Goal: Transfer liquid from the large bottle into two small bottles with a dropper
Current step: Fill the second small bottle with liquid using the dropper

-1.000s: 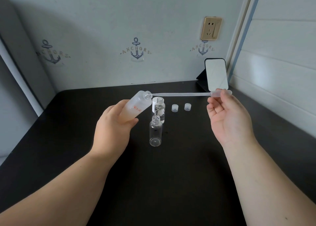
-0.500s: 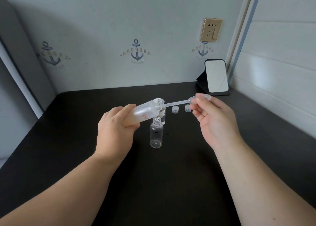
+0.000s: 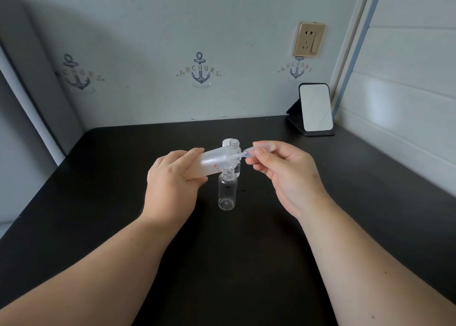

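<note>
The left hand (image 3: 172,180) grips the large bottle (image 3: 212,163) around its lower body and tilts it far over, mouth toward the right; this tilt probably brings the liquid toward the neck, within the dropper's reach. Red print runs along the frosted wall of the bottle; it is too small to read. The near small bottle (image 3: 226,192) stands upright and uncapped on the tabletop (image 3: 98,202), just below the tilted neck, and looks empty. The far small bottle (image 3: 234,144) stands behind it, also uncapped. The dropper (image 3: 256,150) enters the large bottle's mouth, so most of its stem is hidden inside. The right hand (image 3: 283,172) pinches the dropper's bulb between thumb and fingers. On the wall, anchor motifs carry the word "ANCHORS".
</note>
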Demonstrator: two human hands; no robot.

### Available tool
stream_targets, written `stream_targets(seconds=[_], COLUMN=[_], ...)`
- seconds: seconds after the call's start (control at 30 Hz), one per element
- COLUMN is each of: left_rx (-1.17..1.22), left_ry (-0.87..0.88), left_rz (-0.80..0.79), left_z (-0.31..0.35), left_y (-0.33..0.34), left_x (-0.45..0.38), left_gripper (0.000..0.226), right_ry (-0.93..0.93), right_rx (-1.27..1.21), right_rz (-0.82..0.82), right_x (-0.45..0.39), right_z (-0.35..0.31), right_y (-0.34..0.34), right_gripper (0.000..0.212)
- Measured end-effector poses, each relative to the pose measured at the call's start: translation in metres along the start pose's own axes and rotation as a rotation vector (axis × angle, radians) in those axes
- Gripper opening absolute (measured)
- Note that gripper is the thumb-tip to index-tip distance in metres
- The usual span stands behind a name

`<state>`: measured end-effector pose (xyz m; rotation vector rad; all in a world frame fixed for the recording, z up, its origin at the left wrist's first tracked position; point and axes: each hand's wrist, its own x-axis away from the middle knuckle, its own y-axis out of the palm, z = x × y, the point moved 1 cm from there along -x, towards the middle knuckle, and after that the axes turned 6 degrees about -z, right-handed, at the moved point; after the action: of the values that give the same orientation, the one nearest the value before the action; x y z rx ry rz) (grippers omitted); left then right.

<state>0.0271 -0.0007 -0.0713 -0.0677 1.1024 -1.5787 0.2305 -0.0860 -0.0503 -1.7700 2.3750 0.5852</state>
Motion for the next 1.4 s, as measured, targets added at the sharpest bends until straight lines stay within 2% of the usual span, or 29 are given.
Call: stream_targets(seconds=[0.13, 0.23, 0.3, 0.5, 0.63, 0.83, 1.03, 1.27, 1.4], left_rx=[0.004, -0.004, 0.002, 0.009, 0.017, 0.056, 0.126, 0.243, 0.335], left_ry=[-0.002, -0.001, -0.006, -0.030, -0.044, -0.089, -0.147, -0.207, -0.290], left_rz=[-0.004, -0.002, 0.000, 0.004, 0.009, -0.003, 0.027, 0.034, 0.033], left_z=[0.000, 0.000, 0.000, -0.001, -0.001, -0.004, -0.005, -0.004, -0.005], left_y=[0.001, 0.001, 0.001, 0.000, -0.001, -0.004, -0.006, -0.008, -0.007], left_x=[0.000, 0.000, 0.000, 0.001, 0.001, 0.000, 0.000, -0.001, -0.001], left_gripper=[0.056, 0.056, 0.056, 0.056, 0.057, 0.057, 0.050, 0.029, 0.036], right_ry=[0.024, 0.026, 0.030, 0.042, 0.049, 0.042, 0.005, -0.009, 0.013], right_rx=[-0.023, -0.082, -0.120, -0.241, -0.339, -0.416, -0.509, -0.579, -0.611], right_rz=[-0.017, -0.005, 0.015, 0.076, 0.122, 0.208, 0.278, 0.327, 0.350], right_x=[0.001, 0.001, 0.000, 0.001, 0.001, 0.001, 0.000, -0.001, 0.000], right_z=[0.002, 0.001, 0.000, -0.005, -0.010, -0.013, -0.013, -0.016, -0.017], right_y=[-0.002, -0.007, -0.011, -0.025, -0.033, -0.042, -0.052, -0.055, -0.055], right_gripper=[0.011, 0.031, 0.036, 0.025, 0.027, 0.013, 0.014, 0.012, 0.023])
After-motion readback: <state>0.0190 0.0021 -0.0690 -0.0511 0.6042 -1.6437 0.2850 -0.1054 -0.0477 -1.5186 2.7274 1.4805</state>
